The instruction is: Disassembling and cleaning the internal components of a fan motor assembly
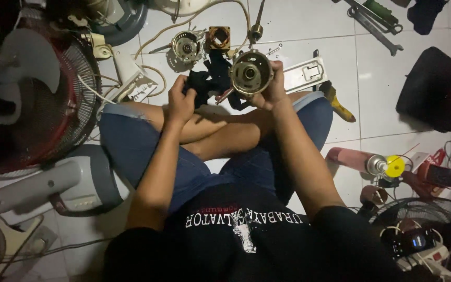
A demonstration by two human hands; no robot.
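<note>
I hold a round metal motor cover [250,73] up in front of me, above my crossed legs. It looks like a shallow cup, and its open side faces me. Inside it I see a dark ring and a small hole in the middle. My right hand [271,86] is wrapped around its right edge and grips it tight. My left hand [180,100] is closed on a black rag [210,78]. The rag hangs between my two hands and touches the cover's left side. Both my arms reach forward with bent elbows, and my wrists are near each other.

On the white tile floor [309,21] just past my hands lie another round motor part [186,47] and a small square coil piece [218,37]. A white plastic plate [305,73] lies beside my right hand. A yellow-handled tool [337,102] lies by my right knee. Grey wrenches [374,23] lie farther off. A spray can with a yellow cap [371,163] lies on its side to my right. A red fan with a wire cage [32,104] stands on my left.
</note>
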